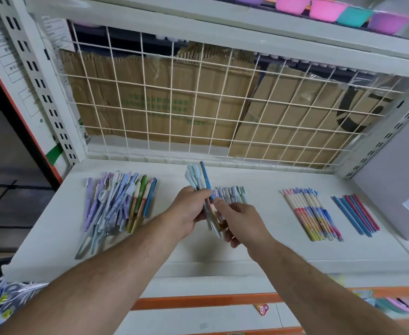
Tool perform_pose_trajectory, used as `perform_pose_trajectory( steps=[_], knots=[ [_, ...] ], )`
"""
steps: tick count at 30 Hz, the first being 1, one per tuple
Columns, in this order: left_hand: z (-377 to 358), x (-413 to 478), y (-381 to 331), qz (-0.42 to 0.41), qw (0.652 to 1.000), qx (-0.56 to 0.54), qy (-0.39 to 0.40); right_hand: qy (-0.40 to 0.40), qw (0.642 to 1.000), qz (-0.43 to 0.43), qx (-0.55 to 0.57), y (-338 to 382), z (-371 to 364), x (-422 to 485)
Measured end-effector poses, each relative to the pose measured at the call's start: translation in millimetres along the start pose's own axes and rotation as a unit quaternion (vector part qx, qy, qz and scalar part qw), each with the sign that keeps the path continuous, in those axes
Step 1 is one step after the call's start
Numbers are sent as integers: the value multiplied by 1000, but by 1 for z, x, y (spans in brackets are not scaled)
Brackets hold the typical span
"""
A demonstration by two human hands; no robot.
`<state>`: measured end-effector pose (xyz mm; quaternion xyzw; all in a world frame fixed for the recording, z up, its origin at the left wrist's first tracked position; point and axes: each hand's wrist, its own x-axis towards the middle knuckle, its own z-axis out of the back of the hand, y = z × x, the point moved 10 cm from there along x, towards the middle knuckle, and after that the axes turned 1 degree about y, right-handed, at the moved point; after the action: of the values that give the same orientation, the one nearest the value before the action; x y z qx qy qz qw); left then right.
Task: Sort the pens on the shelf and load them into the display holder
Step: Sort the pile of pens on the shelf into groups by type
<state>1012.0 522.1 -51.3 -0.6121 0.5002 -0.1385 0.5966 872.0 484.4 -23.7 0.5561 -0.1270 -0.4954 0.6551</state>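
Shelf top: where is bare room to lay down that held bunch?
Bare shelf lies between the small middle group and the striped row, and along the back by the wire grid. Crowded: the left mixed pile, and around the blue-red row.

Bare white shelf board (266,221) right of right hand (240,220); jumbled pastel pen heap (118,204) leftward; white wire grid (198,105) beyond.

Even, soft light is falling on the white shelf (271,238).
A faint shadow is pooling under the right hand (242,221), which is blurring slightly; wide-angle distortion is bending the uprights (39,76) at nine and three o'clock.
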Motion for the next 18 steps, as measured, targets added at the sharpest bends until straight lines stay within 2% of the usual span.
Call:
perform_pose_trajectory(
  steps=[3, 6, 12, 18],
  knots=[
    [-24, -5, 1, -5, 999, 15, 32, -64, 997, 27, -15, -2, 29, 1],
    [-52, -10, 6, -5, 997, 38, 67, -88, 994, 59, 5, -5, 51, -1],
    [-123, -20, 29, 16, 991, 80, 108, -78, 988, 103, 84, -28, 111, 0],
    [-197, -23, 49, 18, 986, 131, 107, -56, 989, 86, 109, -58, 184, 11]
  ],
)
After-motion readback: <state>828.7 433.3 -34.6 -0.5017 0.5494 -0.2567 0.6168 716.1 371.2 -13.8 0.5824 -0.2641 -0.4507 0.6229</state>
